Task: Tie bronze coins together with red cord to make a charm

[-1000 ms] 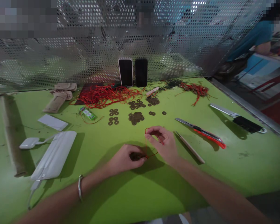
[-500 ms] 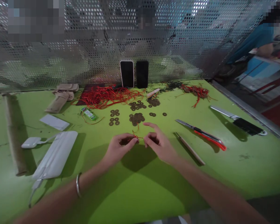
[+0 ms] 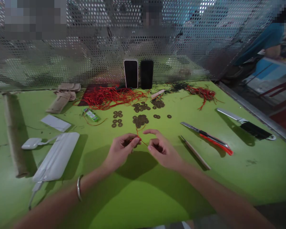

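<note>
My left hand (image 3: 120,151) pinches a dark coin bundle tied with a red string (image 3: 140,139), held just above the green table (image 3: 143,194). My right hand (image 3: 161,150) is closed on the other end of the same string, index finger stretched out. The string runs taut between the two hands. Loose bronze coins (image 3: 139,120) lie in small heaps just beyond my hands. A bundle of red strings (image 3: 109,96) lies farther back.
Two phones (image 3: 138,73) lean on the perforated metal screen. A red utility knife (image 3: 207,138), a thin stick (image 3: 195,152) and a black-handled blade (image 3: 245,124) lie right. A white power bank (image 3: 57,156), an earbud case (image 3: 30,143) and a cardboard tube (image 3: 13,133) lie left.
Both hands rose from the table and came together; the long upright loop of string was pulled in to a short taut piece between the hands.
</note>
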Demonstrator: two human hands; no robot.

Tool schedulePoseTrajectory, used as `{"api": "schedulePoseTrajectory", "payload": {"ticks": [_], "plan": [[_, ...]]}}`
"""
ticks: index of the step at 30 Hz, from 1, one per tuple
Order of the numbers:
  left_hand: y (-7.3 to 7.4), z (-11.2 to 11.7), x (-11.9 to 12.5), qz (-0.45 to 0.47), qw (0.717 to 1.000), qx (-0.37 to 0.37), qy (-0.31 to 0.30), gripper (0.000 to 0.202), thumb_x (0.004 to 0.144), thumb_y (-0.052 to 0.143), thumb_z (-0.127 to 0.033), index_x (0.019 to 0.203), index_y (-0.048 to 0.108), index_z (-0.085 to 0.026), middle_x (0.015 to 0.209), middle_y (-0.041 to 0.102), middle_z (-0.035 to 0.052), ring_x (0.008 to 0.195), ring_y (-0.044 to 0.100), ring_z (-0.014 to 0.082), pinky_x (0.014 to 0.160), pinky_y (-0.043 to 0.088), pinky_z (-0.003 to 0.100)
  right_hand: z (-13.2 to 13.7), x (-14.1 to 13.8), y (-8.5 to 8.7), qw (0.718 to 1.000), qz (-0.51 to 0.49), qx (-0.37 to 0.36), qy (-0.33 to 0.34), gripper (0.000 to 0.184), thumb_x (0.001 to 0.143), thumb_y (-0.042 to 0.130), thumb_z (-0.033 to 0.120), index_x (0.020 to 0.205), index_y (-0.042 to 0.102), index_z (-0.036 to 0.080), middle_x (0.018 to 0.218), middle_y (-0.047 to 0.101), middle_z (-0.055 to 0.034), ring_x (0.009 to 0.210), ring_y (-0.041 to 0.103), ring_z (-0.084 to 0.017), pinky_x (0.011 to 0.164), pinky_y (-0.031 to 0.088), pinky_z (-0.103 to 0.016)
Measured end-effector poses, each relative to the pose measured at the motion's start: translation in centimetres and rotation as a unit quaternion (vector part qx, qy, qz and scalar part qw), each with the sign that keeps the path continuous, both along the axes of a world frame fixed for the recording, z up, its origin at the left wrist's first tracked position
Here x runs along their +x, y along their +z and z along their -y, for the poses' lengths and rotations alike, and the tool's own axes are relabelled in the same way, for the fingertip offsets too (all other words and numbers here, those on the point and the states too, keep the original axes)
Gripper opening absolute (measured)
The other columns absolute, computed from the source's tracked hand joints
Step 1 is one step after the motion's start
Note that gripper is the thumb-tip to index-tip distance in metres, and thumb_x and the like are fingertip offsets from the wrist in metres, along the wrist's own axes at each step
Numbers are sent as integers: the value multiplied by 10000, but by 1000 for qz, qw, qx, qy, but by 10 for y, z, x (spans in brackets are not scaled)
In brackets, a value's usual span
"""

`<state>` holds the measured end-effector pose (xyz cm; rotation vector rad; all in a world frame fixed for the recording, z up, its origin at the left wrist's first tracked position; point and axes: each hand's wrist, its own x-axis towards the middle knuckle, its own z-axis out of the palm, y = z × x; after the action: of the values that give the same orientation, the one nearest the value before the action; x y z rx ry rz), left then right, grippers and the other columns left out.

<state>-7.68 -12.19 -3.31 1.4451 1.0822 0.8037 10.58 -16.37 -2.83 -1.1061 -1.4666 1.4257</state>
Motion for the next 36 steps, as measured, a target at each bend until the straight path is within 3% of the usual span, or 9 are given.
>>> {"api": "schedulePoseTrajectory", "payload": {"ticks": [12, 20, 31, 36], "plan": [[13, -11, -4, 84, 995, -33, 37, 244, 779, 644, -379, 810, 644, -138, 727, 639, 11, 452, 419, 25, 435, 380, 152, 3, 3, 8, 1000, -15, 1, -27, 340, 814, 455, 119, 1133, 429, 234, 577, 373, 89, 455, 307, -61, 383, 208, -177], [10, -6, 1, 51, 997, -51, 23, 239, 708, 712, -344, 793, 662, -126, 599, 588, -16, 456, 443, 37, 430, 374, 150, 1, 5, 1, 999, -2, -12, -38, 322, 804, 449, 112, 1098, 436, 242, 561, 358, 96, 454, 297, -60, 390, 212, -180], [2, -5, -1, 63, 995, -37, 67, 226, 750, 683, -355, 812, 674, -138, 594, 571, -17, 461, 429, 29, 420, 355, 134, 2, 4, 1, 999, 21, -28, 13, 328, 737, 424, 51, 1012, 433, 229, 554, 374, 97, 442, 301, -62, 373, 212, -181], [4, -6, -1, 68, 995, -48, 49, 222, 751, 680, -348, 817, 664, -137, 607, 579, -14, 450, 416, 28, 435, 376, 143, 1, 4, -4, 998, 63, -23, 18, 291, 754, 416, 69, 999, 433, 226, 553, 380, 90, 450, 310, -72, 384, 216, -191]]}}
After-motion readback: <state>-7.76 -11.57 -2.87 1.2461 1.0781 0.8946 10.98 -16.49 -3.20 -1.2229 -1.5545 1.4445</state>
